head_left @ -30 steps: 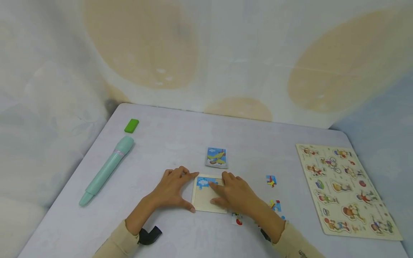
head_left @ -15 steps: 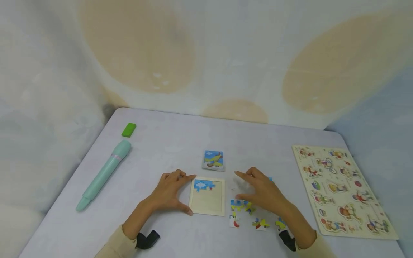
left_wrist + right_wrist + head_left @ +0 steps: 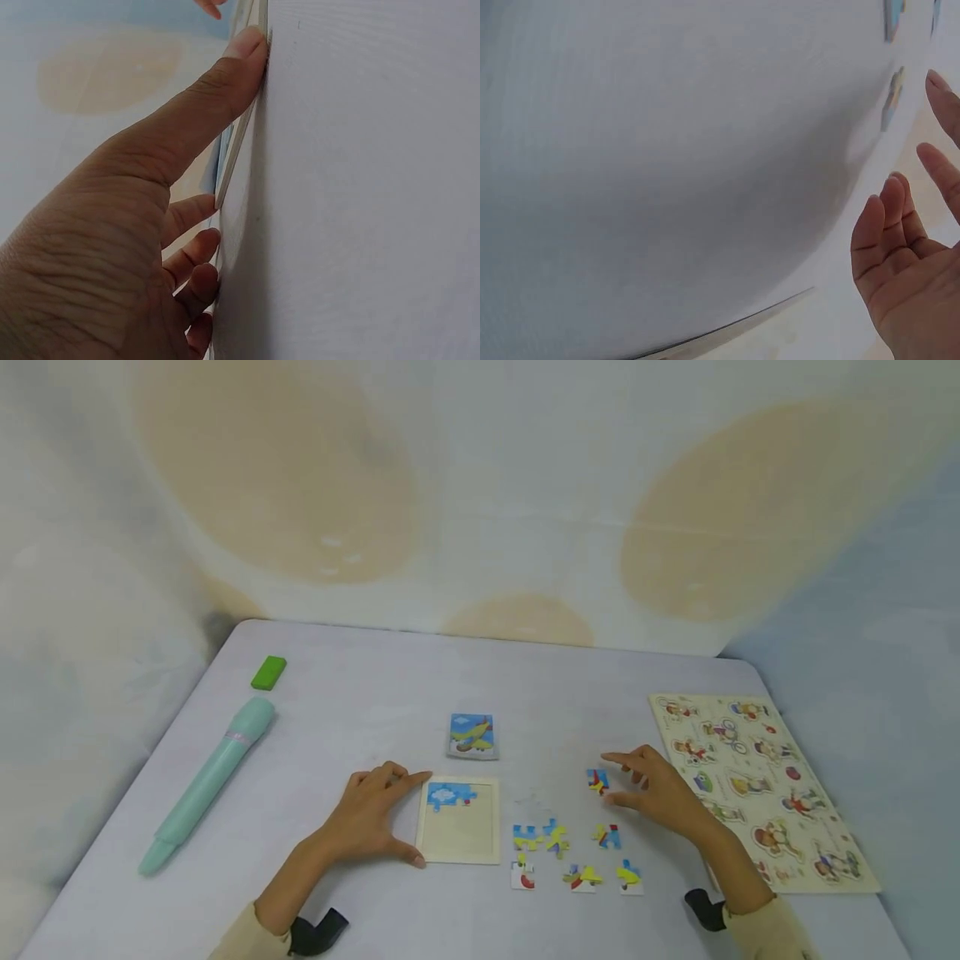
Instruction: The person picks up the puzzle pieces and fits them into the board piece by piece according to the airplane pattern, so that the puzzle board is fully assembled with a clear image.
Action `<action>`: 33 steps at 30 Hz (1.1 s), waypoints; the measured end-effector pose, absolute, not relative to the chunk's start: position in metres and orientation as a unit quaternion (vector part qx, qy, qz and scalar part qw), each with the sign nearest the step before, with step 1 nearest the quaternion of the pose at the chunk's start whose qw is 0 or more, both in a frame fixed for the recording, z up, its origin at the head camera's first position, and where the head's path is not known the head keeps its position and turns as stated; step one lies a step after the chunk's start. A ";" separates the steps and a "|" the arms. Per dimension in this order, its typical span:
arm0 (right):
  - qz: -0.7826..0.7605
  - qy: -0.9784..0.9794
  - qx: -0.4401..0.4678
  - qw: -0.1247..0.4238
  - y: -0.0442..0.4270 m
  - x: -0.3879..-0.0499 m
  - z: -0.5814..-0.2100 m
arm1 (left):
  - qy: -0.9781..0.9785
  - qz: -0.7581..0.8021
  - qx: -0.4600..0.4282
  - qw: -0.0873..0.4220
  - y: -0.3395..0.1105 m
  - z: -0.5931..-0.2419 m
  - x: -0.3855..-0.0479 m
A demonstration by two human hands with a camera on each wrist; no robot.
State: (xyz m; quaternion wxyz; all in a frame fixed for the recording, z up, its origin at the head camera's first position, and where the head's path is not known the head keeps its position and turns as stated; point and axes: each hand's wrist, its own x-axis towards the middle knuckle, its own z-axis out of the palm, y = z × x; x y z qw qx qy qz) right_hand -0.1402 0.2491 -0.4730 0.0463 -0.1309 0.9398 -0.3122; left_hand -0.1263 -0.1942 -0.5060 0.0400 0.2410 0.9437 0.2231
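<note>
My left hand holds a small wooden puzzle tray by its left side, thumb at the near corner and index finger at the far one. Blue sky pieces with a cloud lie in the tray's upper left. In the left wrist view the thumb presses against the tray's edge. Over on the right, my right hand has thumb and index finger spread apart, beside a blue, red and yellow jigsaw piece. Nothing shows between those fingers in the right wrist view either.
Several loose jigsaw pieces lie right of the tray. Behind it sits a small block with an airplane picture. A large wooden picture board covers the table's right side. A mint-green tube-shaped item and a green block lie left.
My right hand has left the tray, where its index finger touched the blue pieces, and has moved right to the single loose piece. My left hand stays at the tray. The view has shifted slightly.
</note>
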 end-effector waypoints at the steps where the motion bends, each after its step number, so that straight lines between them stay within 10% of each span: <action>1: -0.314 0.939 -0.132 0.049 0.251 -0.141 -0.474 | 0.943 0.226 0.241 0.037 -0.195 -0.506 -0.126; 33: -0.348 0.927 -0.137 0.029 0.250 -0.149 -0.502 | 0.945 0.230 0.227 0.044 -0.194 -0.509 -0.127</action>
